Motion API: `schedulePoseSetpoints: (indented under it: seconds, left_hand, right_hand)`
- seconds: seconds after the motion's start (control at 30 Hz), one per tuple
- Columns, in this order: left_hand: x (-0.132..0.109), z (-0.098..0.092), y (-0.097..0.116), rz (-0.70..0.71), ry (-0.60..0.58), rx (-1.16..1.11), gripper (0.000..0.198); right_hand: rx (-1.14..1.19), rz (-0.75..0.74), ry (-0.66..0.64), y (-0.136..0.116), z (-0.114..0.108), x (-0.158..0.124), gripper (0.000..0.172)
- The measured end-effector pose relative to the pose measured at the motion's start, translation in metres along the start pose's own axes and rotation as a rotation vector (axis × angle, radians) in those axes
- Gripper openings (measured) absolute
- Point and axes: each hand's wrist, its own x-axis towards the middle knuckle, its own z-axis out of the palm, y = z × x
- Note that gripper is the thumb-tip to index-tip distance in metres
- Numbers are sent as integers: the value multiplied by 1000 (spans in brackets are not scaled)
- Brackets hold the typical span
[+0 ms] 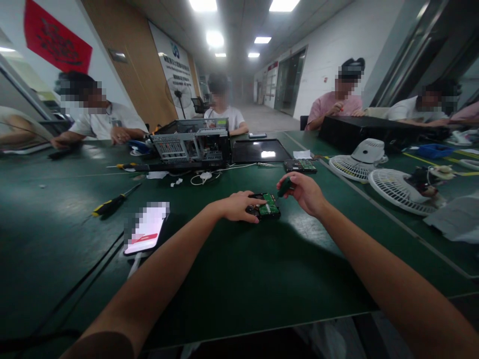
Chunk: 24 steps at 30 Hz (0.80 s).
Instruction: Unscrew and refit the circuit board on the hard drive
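My left hand (239,207) grips a hard drive (270,204) that lies on the green tabletop with its green circuit board facing up. The index finger reaches across the board, and the thumb is at the near left edge. Just right of the drive, my right hand (305,192) is closed around a screwdriver (285,187) with a short dark green handle. Its thin tip points down toward the drive's right side; I cannot tell whether it touches.
To the left lie a lit phone (147,229) and a yellow-black screwdriver (112,204). Beyond the drive stand an opened computer case (190,149), a black panel (260,150) and another circuit-board drive (300,166). White fan parts (355,164) are at right. Several people sit around the table.
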Motion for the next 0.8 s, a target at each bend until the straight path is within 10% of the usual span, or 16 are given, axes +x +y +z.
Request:
schedulePoseSetpoints:
  seconds: [0.8]
  left_hand:
    - [0,0,-1,8,-1,-1,82]
  right_hand:
    - [-170,-12,22,-6,0,-3,18]
